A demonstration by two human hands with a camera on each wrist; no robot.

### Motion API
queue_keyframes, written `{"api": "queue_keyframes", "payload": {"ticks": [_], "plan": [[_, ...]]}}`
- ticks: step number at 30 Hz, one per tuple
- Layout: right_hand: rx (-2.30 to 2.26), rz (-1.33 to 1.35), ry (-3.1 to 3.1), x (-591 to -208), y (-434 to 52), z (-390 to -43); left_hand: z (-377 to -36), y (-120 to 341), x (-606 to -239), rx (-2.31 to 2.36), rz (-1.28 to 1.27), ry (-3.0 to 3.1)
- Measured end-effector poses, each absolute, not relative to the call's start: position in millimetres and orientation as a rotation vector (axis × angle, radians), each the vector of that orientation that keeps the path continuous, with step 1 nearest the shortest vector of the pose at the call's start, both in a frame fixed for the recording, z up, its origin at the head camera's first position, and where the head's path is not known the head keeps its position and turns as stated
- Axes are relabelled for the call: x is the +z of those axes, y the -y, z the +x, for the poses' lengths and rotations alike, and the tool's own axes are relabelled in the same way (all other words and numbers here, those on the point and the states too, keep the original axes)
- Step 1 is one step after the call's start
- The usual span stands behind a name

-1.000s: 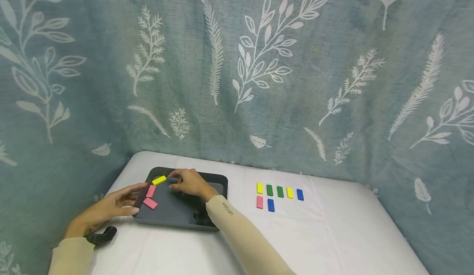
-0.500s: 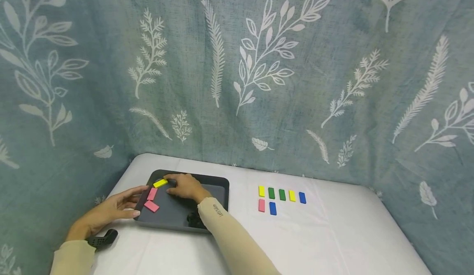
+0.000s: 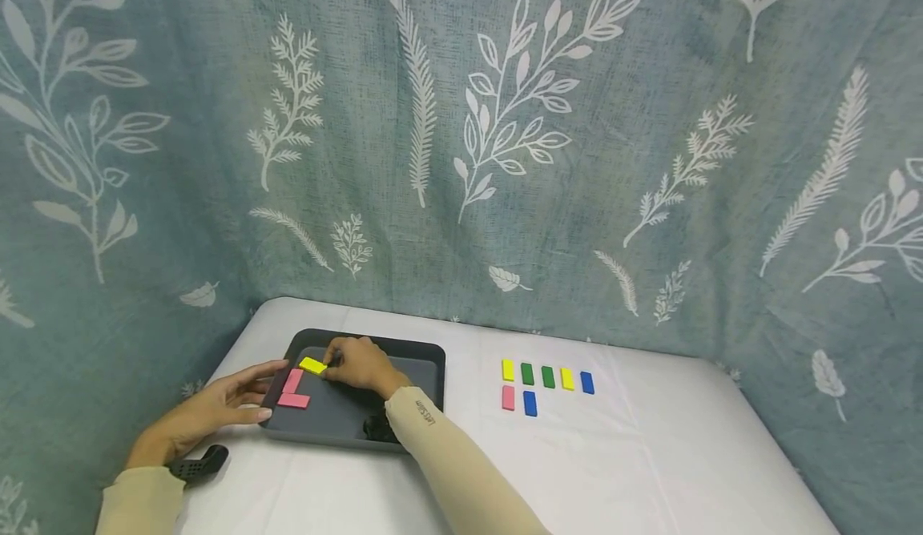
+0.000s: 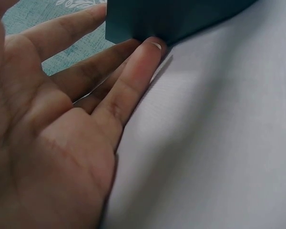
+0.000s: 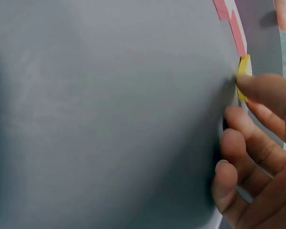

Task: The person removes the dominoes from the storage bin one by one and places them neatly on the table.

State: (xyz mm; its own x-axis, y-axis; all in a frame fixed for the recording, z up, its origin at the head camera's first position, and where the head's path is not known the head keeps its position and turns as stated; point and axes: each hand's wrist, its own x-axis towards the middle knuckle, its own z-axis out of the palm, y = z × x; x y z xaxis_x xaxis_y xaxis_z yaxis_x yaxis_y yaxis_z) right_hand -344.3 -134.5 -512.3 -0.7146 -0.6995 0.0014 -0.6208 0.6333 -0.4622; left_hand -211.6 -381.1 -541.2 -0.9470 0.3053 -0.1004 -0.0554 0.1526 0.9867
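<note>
A dark grey tray (image 3: pixel 425 352) lies on the white table at the left. In it are a yellow block (image 3: pixel 313 365) and two pink blocks (image 3: pixel 292 380) that form an L. My right hand (image 3: pixel 353 363) reaches into the tray with curled fingers and pinches the yellow block's right end. In the right wrist view a fingertip (image 5: pixel 260 88) covers part of the yellow block (image 5: pixel 243 71) above the tray floor (image 5: pixel 109 119). My left hand (image 3: pixel 223 403) lies open with straight fingers (image 4: pixel 133 81) against the tray's left corner (image 4: pixel 171 19).
Two rows of small blocks lie on the table right of the tray: yellow (image 3: pixel 508 370), two green, yellow and blue (image 3: pixel 587 383) behind, pink (image 3: pixel 508 397) and blue in front. A leaf-patterned curtain (image 3: pixel 505 158) closes off the back and left.
The yellow block has come nearer and turned under my right hand's fingers. The lower pink block now lies square to the upper one. My left hand has stayed at the tray's edge.
</note>
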Motion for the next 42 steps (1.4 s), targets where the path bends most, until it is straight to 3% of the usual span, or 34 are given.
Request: {"api": "queue_keyframes", "payload": {"ticks": [42], "plan": [[-0.598,-0.934,-2.784,-516,146,-338,-212,382,-541,1.843,0.195,-2.201]]}}
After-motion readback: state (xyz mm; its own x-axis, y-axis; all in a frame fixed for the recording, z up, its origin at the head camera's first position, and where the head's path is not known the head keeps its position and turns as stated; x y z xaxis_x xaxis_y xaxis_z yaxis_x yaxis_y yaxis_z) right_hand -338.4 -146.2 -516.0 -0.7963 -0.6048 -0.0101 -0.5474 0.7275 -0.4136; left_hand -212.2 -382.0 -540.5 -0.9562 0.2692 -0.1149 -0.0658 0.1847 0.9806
